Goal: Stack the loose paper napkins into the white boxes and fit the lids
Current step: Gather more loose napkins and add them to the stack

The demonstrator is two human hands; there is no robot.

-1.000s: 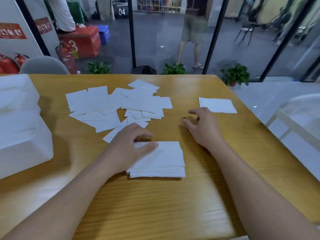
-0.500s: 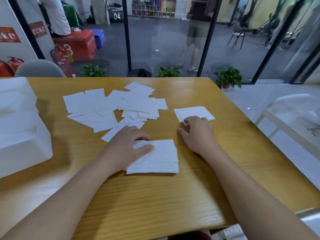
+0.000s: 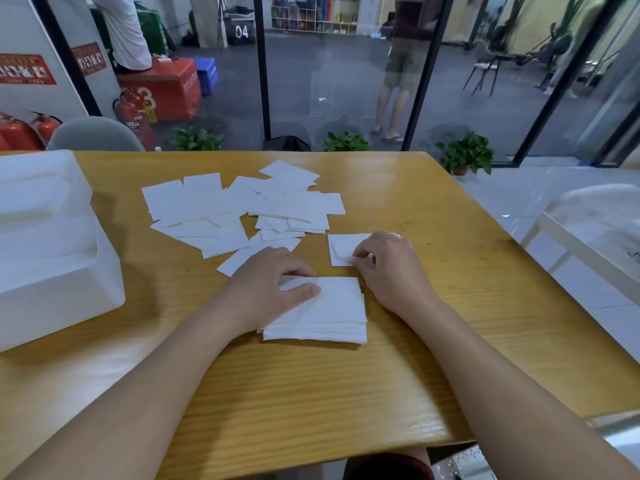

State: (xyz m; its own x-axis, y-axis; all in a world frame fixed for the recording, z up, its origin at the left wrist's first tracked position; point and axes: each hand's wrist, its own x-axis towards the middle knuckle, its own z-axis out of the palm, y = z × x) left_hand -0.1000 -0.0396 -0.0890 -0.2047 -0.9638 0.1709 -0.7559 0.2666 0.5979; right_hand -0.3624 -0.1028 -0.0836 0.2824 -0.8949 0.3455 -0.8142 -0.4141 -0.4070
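Observation:
A neat stack of white napkins point(image 3: 329, 317) lies on the wooden table point(image 3: 450, 306) in front of me. My left hand point(image 3: 266, 285) rests flat on the stack's left part, thumb stretched across the top sheet. Just right of it, my right hand point(image 3: 388, 268) pinches the near edge of a single napkin point(image 3: 343, 247) between thumb and fingers, lifting its corner. Several loose napkins point(image 3: 242, 209) lie scattered behind the stack. A white box point(image 3: 52, 271) with a lid on top stands at the table's left edge.
The table's right and near edges are close. A grey chair back point(image 3: 93, 135) stands behind the table at left, a white chair point(image 3: 595, 237) to the right. Beyond a glass wall are potted plants point(image 3: 465, 154), fire extinguishers point(image 3: 133, 116) and people.
My right hand has dragged the single napkin from the far right toward the stack and now pinches its edge. My left hand has stayed on the stack.

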